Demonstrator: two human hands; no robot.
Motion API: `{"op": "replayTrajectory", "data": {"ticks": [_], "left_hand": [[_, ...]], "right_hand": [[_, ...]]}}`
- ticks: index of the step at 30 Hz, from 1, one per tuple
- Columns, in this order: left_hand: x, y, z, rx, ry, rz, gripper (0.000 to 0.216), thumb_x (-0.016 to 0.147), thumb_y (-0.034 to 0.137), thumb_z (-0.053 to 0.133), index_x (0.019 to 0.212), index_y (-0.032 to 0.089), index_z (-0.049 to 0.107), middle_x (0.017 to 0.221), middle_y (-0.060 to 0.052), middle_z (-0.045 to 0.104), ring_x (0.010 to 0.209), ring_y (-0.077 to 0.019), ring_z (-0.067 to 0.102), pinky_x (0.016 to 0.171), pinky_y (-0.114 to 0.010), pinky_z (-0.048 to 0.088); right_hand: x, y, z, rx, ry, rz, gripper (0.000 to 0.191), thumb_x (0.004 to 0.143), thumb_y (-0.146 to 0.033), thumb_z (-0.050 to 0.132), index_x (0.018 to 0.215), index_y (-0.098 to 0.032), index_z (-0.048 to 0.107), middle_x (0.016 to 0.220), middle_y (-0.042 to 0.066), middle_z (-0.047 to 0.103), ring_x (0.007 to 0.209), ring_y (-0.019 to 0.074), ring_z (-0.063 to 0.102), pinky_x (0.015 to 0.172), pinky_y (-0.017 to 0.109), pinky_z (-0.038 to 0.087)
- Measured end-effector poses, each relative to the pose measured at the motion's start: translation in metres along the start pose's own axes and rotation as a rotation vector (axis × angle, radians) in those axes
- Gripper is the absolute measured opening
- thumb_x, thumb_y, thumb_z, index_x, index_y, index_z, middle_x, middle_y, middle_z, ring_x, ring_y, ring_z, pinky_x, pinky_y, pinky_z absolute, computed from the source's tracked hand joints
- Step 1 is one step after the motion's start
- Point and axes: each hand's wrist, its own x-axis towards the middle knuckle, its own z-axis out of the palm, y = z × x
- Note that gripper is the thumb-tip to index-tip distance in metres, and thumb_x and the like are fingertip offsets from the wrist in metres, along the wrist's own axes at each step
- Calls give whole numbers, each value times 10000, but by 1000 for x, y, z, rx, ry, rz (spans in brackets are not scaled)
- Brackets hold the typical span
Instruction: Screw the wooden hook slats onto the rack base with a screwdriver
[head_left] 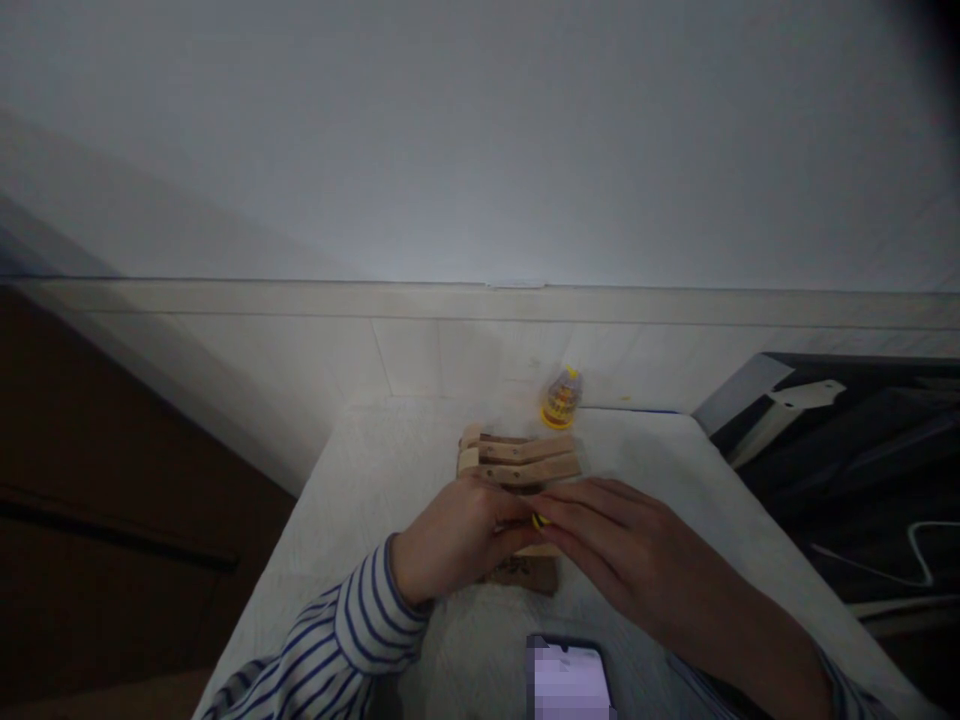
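My left hand [466, 532] and my right hand [634, 548] meet at the fingertips over the middle of the table. Pinched between them is a small yellow-and-black piece [540, 520], mostly hidden by the fingers. Underneath and just beyond the hands lie light brown slatted wooden pieces [529, 468] with small dark holes, joined by a crosspiece on the left. A brown panel with dark markings [525, 573] shows below the hands. Part of the wooden thing is covered by my fingers. Farther back stands a clear, cone-shaped container with a yellow base [561, 402].
A phone [570, 680] with a lit screen lies at the table's near edge. The white-covered table [360, 480] backs against a pale wall. Dark items and a white metal bracket [806, 394] stand at the right; a dark brown wooden surface [127, 480] is on the left.
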Motion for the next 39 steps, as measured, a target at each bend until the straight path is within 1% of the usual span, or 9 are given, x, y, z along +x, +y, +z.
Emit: {"op": "replayTrajectory", "data": {"ticks": [6,11,16,19,24,30,32,35,39], "left_hand": [[1,0,-2,-41,-35,15,250,913,309,476,1023,156,639,737,-35,678,674,-136,631,703,-247,465],[0,0,-2,-26,-40,15,214,904,282,499,984,155,651,745,-32,675,693,-132,627,684,-229,457],[0,-1,1,35,2,2,218,885,307,532,967,154,664,761,-32,681,683,-130,623,671,-224,447],[-1,-2,3,58,29,6,217,866,323,561,928,146,672,765,-36,684,685,-131,624,691,-228,445],[-1,-4,4,88,24,-6,198,871,303,558,896,145,675,781,-44,692,758,-153,637,729,-245,443],[-1,-3,3,74,12,-4,198,871,300,558,932,149,671,741,-32,682,676,-137,622,705,-240,442],[-1,-3,4,49,12,-3,190,874,290,554,941,151,665,777,-36,686,701,-136,625,702,-233,443],[-1,-4,4,14,22,12,190,872,292,557,929,144,662,839,-49,688,740,-136,627,716,-226,446],[-1,-4,4,-4,21,19,206,871,310,555,934,145,662,857,-56,687,767,-147,631,734,-239,452]], "right_hand": [[-2,1,2,-4,-14,17,228,923,-196,410,1007,-127,611,933,96,666,854,209,623,741,383,549],[-4,1,3,33,-33,47,203,911,-193,443,1023,-134,601,945,87,657,866,209,611,750,384,540],[-5,3,4,41,-31,48,207,912,-194,437,1032,-141,597,959,84,654,875,202,611,752,370,537],[-5,3,4,29,-19,43,207,912,-196,435,1016,-136,604,941,86,659,858,203,618,739,368,540],[-5,2,5,28,-19,48,201,907,-186,443,1014,-131,604,955,97,654,867,214,615,745,380,535],[-4,2,4,37,-28,48,183,894,-184,465,1017,-128,589,969,98,648,891,217,607,768,389,528],[-3,2,4,34,-44,41,176,887,-189,482,1020,-130,582,983,96,648,904,220,603,780,398,524],[-3,2,3,32,-53,32,215,885,-188,486,1079,-128,556,1008,95,647,922,220,600,789,403,522],[-4,2,3,30,-69,41,239,894,-199,471,1113,-133,542,1024,95,647,925,221,601,789,407,525]]}}
